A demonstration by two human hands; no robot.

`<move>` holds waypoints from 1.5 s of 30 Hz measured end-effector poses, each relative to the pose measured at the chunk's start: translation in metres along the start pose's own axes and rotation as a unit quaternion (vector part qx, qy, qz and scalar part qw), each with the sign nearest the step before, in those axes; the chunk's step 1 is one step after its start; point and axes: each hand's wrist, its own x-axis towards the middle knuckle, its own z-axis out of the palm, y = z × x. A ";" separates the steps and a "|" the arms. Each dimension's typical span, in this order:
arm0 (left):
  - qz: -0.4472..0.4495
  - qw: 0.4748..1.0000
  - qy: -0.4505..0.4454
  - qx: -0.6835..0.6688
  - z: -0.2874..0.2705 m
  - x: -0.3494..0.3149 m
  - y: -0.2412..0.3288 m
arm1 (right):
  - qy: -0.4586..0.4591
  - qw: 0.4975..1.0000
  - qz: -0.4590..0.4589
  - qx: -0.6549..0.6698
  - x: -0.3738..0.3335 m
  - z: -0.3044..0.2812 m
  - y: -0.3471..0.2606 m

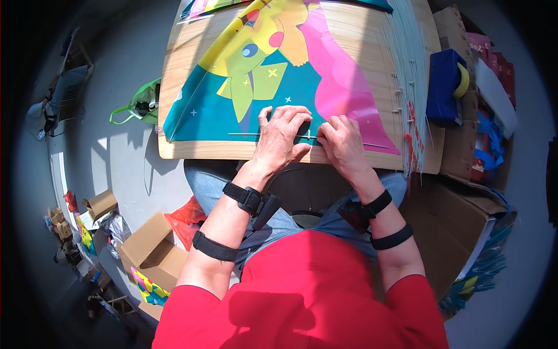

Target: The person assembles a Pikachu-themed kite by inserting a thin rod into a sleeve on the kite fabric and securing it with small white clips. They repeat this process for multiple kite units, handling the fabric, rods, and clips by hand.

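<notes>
A kite sail [302, 87], a triangular printed sheet in teal, pink and yellow with a cartoon figure, lies across the wooden board in front of me. Along its near edge runs a thin pale rod [238, 134], with a small white fitting [308, 135] between my hands. My left hand [281, 132] rests over the rod and sheet, fingers bent and thumb apart from them. Just right of the fitting, my right hand [342, 139] pinches the rod between thumb and fingers. The rod's stretch beneath my left hand is hidden.
Many thin white rods [410, 75] lie along the right of the wooden board [192, 150]. Beyond them stands a blue tape dispenser [446, 87] by a cardboard box [456, 139]. A green bag [145, 99] hangs at the left edge. An open carton [152, 244] stands lower left.
</notes>
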 end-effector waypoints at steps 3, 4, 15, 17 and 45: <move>0.000 1.000 -0.002 0.002 0.000 0.002 0.001 | 0.000 1.000 -0.001 -0.008 -0.003 0.002 0.003; -0.003 1.000 -0.002 0.008 0.000 0.002 0.002 | 0.013 1.000 -0.007 -0.011 -0.003 0.003 0.003; 0.004 1.000 -0.011 0.015 -0.004 0.005 0.006 | 0.023 0.999 -0.012 -0.019 -0.001 -0.025 -0.008; 0.002 1.000 -0.021 0.020 -0.006 0.004 0.008 | 0.051 0.999 0.006 -0.006 -0.007 -0.040 -0.014; 0.145 0.981 -0.111 -0.066 0.004 -0.044 0.091 | 0.163 0.906 0.330 -0.210 -0.074 -0.114 0.140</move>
